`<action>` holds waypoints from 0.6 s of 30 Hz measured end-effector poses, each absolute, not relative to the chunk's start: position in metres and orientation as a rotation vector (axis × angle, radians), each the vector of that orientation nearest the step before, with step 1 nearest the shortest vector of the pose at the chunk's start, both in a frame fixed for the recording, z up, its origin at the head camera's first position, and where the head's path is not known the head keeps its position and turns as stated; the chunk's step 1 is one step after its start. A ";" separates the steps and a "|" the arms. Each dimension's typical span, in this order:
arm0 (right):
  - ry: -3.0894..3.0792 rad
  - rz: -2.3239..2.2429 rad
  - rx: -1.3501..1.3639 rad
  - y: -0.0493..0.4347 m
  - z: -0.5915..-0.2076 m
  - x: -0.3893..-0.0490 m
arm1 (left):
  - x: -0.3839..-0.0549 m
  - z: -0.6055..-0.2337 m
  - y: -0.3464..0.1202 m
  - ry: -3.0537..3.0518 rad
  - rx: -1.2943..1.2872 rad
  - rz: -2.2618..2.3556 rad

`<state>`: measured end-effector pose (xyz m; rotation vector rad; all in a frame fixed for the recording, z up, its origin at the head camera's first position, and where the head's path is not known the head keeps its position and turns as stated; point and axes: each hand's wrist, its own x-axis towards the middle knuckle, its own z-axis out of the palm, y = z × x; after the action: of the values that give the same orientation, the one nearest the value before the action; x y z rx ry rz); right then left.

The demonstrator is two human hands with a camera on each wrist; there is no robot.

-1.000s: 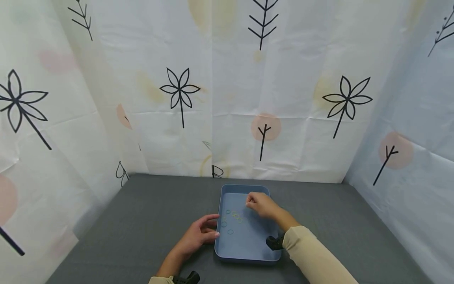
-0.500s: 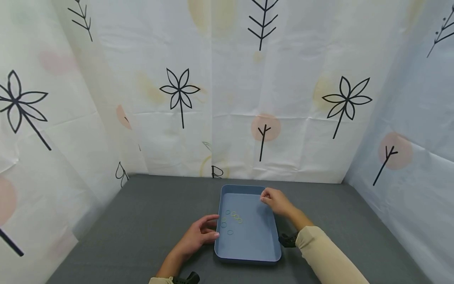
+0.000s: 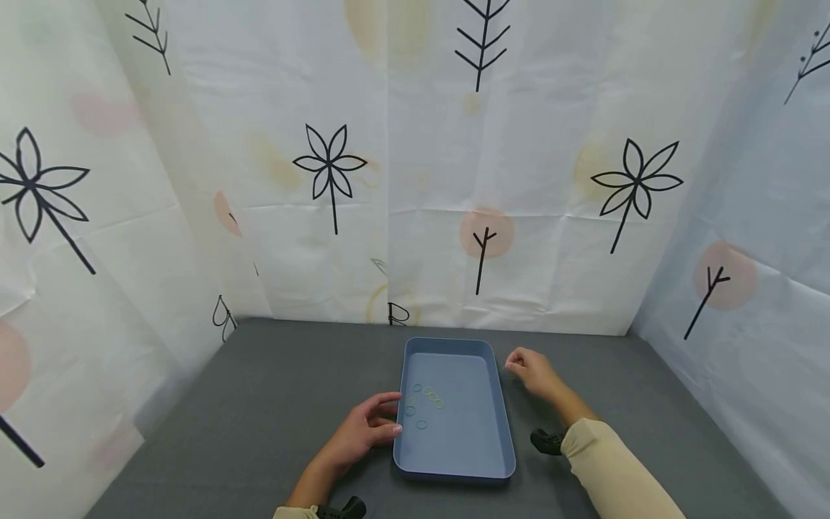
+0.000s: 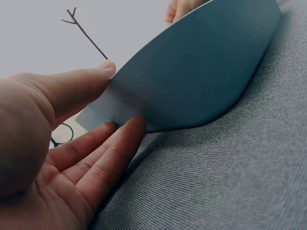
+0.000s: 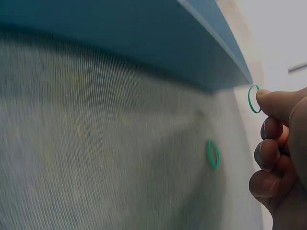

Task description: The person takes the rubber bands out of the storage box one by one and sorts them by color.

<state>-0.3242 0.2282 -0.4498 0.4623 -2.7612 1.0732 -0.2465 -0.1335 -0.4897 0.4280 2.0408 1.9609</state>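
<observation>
My left hand [image 3: 363, 430] touches the near-left side of a shallow blue tray [image 3: 467, 440]. In the left wrist view its thumb [image 4: 84, 88] lies at the rim and its fingers [image 4: 112, 160] rest against the outer wall, fairly straight. Just right of the tray, over the grey table, my right hand [image 3: 533, 373] pinches a thin green rubber band [image 5: 250, 99] between thumb and forefinger. A second green band [image 5: 209, 154] shows below it in the right wrist view; whether it lies on the table cannot be told. Several thin yellow bands [image 3: 433, 397] and green bands [image 3: 418, 424] lie in the tray's left half.
A grey cloth-covered table [image 3: 292, 375] spreads around the tray. White patterned fabric [image 3: 415, 216] stands at the back and both sides. Dark straps [image 3: 547, 441] sit at the wrists.
My right hand has moved right, from above the tray's far part, across its right rim, to beside it. The left hand and the tray stay where they were.
</observation>
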 end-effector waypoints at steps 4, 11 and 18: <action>-2.778 1.032 0.398 0.242 -0.454 -0.322 | -0.246 -0.489 -0.133 2.042 0.427 1.958; -2.856 0.987 0.324 0.255 -0.458 -0.319 | -0.246 -0.488 -0.133 2.032 0.421 1.968; -2.876 0.930 0.295 0.259 -0.461 -0.317 | -0.246 -0.489 -0.133 2.032 0.428 1.971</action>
<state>-0.3171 0.2588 -0.4608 0.2949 -2.8757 0.9296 -0.2458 -0.1329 -0.4886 0.4277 2.0316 1.9708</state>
